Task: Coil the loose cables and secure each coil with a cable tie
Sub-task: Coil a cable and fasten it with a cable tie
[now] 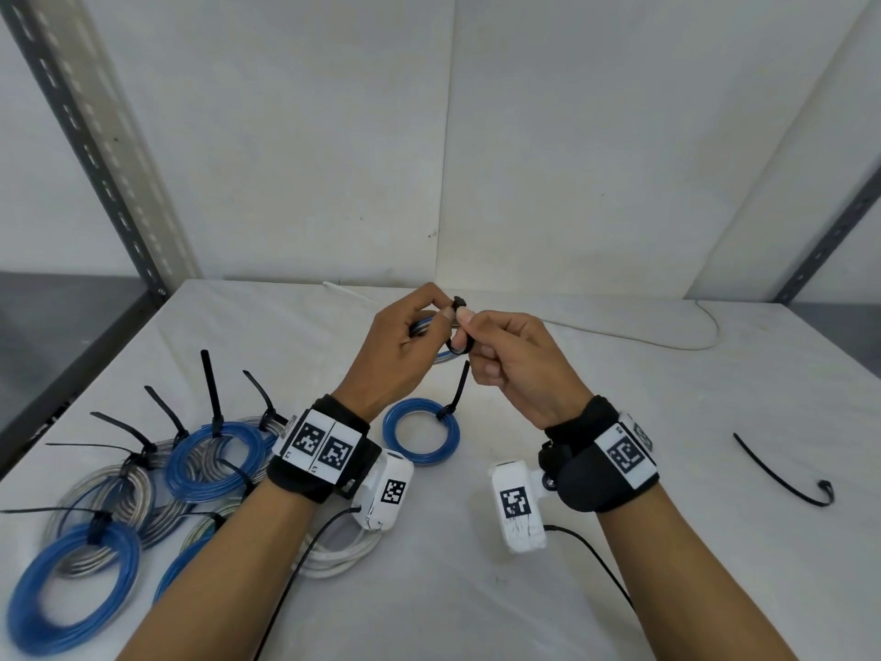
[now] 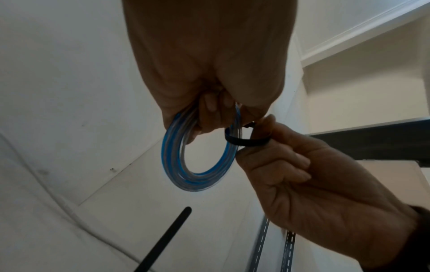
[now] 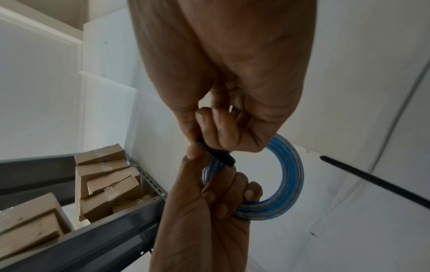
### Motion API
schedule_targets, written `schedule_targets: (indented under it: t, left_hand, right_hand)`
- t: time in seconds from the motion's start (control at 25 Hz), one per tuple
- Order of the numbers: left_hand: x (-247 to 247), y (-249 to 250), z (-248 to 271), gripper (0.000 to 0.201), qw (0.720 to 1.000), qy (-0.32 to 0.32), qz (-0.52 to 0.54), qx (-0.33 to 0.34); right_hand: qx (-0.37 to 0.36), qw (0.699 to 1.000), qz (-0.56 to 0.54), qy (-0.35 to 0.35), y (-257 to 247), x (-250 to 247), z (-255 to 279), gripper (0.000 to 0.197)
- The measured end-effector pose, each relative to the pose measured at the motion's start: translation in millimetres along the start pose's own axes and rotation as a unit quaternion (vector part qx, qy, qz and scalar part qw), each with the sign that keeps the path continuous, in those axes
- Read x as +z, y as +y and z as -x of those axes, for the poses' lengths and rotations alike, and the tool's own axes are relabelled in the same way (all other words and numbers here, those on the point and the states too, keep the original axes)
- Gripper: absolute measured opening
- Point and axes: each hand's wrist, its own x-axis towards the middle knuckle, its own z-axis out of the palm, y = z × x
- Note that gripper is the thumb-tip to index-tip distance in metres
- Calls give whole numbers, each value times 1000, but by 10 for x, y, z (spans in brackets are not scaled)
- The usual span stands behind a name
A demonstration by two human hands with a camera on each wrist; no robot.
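A small blue and clear cable coil (image 2: 200, 162) is up off the white table, gripped by my left hand (image 1: 445, 314) with its fingers curled round the top of the ring. A black cable tie (image 2: 246, 143) is looped round the coil's right side. My right hand (image 1: 469, 326) pinches that tie (image 1: 460, 348), and the tie's head (image 1: 460, 302) sticks up between the two thumbs. In the right wrist view the tie (image 3: 216, 152) crosses the coil (image 3: 291, 174) just above my left hand's thumb. Most of the coil is hidden behind the hands in the head view.
Several tied blue (image 1: 214, 462) and clear (image 1: 114, 493) coils lie at the left. One tied blue coil (image 1: 422, 436) sits between my wrists. A loose black tie (image 1: 782, 474) lies at the right, a white cable (image 1: 667, 338) at the back, another white cable (image 1: 343, 555) under my left wrist.
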Motion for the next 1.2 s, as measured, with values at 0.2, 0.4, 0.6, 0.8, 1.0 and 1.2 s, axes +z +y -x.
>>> schedule_targets:
  t: [0.2,0.4,0.6,0.8,1.0,1.2]
  left_hand:
    - [31,17,10,20,1000,-21,-3,-14]
    - [60,42,60,20,996,-43,53,-63]
    - [87,74,138,18,989,-72,105,-80]
    - [137,189,270,31,981,-110,119,-110]
    - [122,267,258,22,973,-112,149,-134]
    - [56,365,272,28,979,-103,131,-114]
  right_hand:
    - [-27,991,101,85,-32,-75,-3,31]
    - [-96,972,177,122,-53,-111,-85,17]
    - [-69,975,103,183,-83,-112,-157,14]
    - [-70,958,69,270,-108,-157,-224,16]
    - [-97,965,68,234,-221,-55,-96,12]
    - [-66,974,43,212,-287,54,-37,10]
